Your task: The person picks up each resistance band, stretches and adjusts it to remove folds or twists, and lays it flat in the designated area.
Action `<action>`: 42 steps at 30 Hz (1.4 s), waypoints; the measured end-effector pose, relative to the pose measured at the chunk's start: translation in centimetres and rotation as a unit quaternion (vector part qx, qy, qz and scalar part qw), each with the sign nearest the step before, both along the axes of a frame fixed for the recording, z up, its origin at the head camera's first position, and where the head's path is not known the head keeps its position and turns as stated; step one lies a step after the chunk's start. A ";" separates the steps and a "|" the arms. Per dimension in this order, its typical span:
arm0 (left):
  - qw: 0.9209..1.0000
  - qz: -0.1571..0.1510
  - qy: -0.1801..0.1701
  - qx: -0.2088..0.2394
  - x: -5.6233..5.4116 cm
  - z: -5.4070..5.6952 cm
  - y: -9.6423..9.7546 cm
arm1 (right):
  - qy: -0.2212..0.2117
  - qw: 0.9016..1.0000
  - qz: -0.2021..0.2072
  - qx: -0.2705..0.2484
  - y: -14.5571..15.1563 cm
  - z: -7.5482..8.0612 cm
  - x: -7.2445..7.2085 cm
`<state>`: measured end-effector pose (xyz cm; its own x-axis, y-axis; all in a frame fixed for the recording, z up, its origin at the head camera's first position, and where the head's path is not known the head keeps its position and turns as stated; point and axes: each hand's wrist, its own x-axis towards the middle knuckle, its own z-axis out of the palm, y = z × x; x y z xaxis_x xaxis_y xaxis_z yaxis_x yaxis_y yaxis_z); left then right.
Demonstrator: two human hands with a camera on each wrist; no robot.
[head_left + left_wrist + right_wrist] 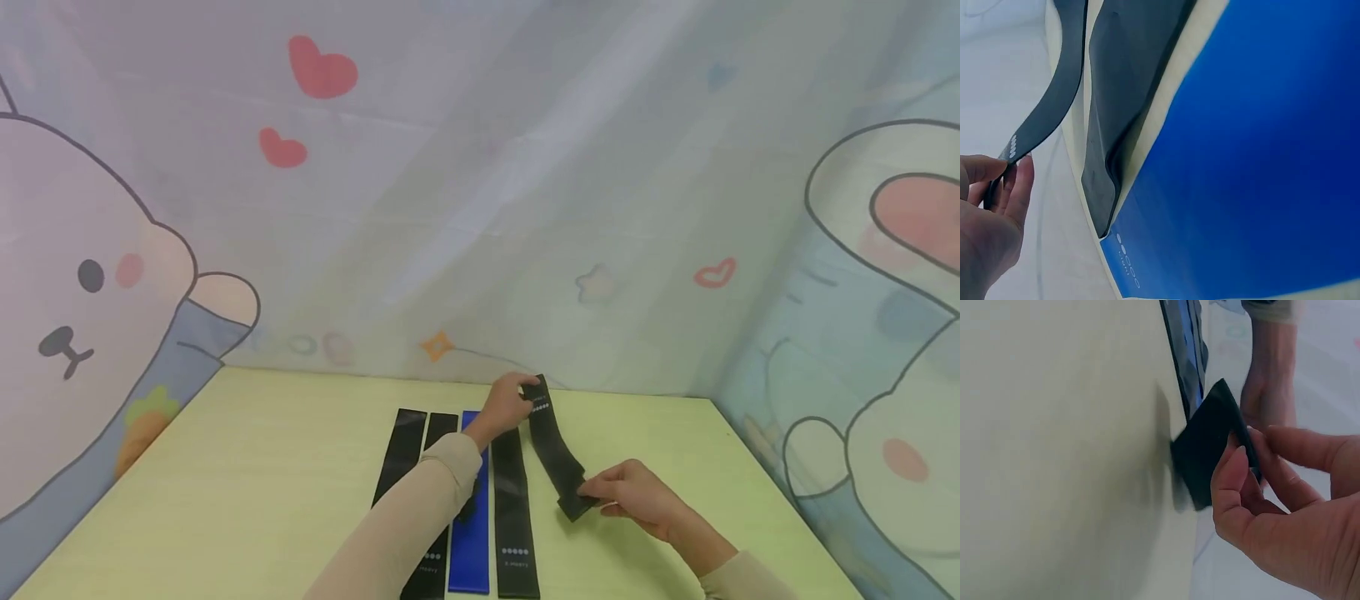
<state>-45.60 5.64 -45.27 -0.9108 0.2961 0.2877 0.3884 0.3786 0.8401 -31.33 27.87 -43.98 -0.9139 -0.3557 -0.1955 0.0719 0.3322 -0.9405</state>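
A black resistance band (553, 446) with printed dots is held up at a slant over the right half of the table. My left hand (504, 408) pinches its far end, thumb on one side and fingers on the other, as the left wrist view shows. At the near end, my right hand (636, 500) grips the band between thumb and fingers; that end is bent over. To the left lie a black band (513, 500) with a row of dots and a blue band (469, 558). My left forearm partly covers the blue one.
Two more black bands, one at the far left (401, 446) and one beside it (442, 427), lie partly under my left sleeve (405, 525). The pale yellow table (262, 483) ends at a printed cloth backdrop (480, 208).
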 end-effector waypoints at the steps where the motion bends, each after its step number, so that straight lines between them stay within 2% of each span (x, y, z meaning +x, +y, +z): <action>1: 1.000 -0.003 -0.004 0.007 -0.1 0.0 0.1 | 0.004 1.000 0.001 0.005 -0.2 -0.2 0.4; 6: 0.999 -0.016 0.000 0.032 -0.1 0.0 0.3 | -0.019 1.000 0.009 -0.007 -0.8 -1.1 1.9; 14: 0.999 0.003 0.028 0.025 0.4 -0.5 0.2 | -0.061 0.998 -0.011 -0.026 -1.4 -2.1 3.7; 16: 0.999 -0.001 0.016 0.034 0.3 -0.7 0.4 | -0.067 0.997 -0.007 -0.027 -1.5 -2.2 3.9; 19: 0.999 -0.022 -0.027 0.041 0.3 -0.9 0.6 | -0.070 0.997 0.000 -0.030 -1.6 -2.3 4.1; 22: 0.996 -0.052 -0.066 0.019 0.4 -1.3 0.8 | -0.077 0.996 0.007 -0.036 -1.7 -2.5 4.2; 26: 0.995 -0.066 -0.075 -0.029 0.7 -1.8 1.1 | -0.092 0.995 0.022 -0.034 -1.8 -3.0 4.2; 31: 0.995 -0.039 -0.044 -0.081 0.9 -2.4 1.3 | -0.094 0.995 0.038 -0.015 -1.7 -3.0 4.4; 35: 0.991 -0.021 -0.016 -0.130 1.0 -2.7 1.5 | -0.102 0.994 0.044 -0.008 -1.5 -2.7 4.5; 42: 0.985 -0.013 -0.007 -0.171 1.0 -2.9 1.7 | -0.102 0.993 0.053 0.002 -1.9 -2.6 4.7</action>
